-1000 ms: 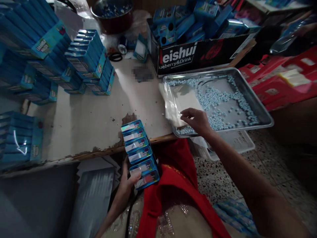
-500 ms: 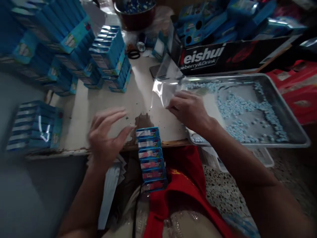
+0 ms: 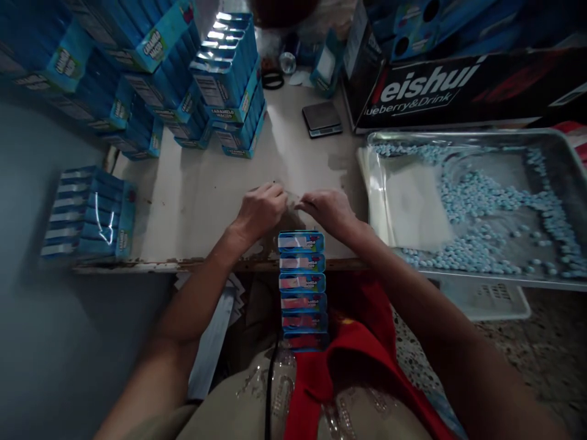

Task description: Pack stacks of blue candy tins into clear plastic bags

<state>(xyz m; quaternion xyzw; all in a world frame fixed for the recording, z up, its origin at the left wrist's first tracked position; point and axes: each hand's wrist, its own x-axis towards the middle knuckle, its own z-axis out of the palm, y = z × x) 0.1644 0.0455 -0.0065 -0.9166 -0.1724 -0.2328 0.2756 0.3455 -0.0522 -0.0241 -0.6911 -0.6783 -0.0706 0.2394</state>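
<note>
Head view: a person's two bare hands meet low over a pale, worn surface (image 3: 192, 208), near its front edge.
Left hand: the left hand (image 3: 261, 208) is curled, its fingertips apparently pinching one side of a small piece of clear film (image 3: 292, 198).
Right hand: the right hand (image 3: 328, 208) pinches the film's other side between thumb and fingers; the hands are close together but apart.
Clear film: between the fingertips, above the surface; it is nearly invisible, so whether it is one layer or a bag, I cannot tell.
Blue packs: a row of six blue packs (image 3: 302, 287) runs from the surface's edge, just below the hands, back over the lap; neither hand touches it, and its support is hidden.
Handling: film this thin likely wants a light pinch at the very edge, both hands level, a gentle rub to part any layers, and no hard tug that could tear it. Keeping the wrists off the row seems wise, as a bump could tip it.
Tray: to the right, a metal tray (image 3: 498, 170) holds pale blue pellets (image 3: 472, 198) and a stack of whitish sheets (image 3: 415, 201).
Far left: stacked blue boxes (image 3: 227, 95).
</note>
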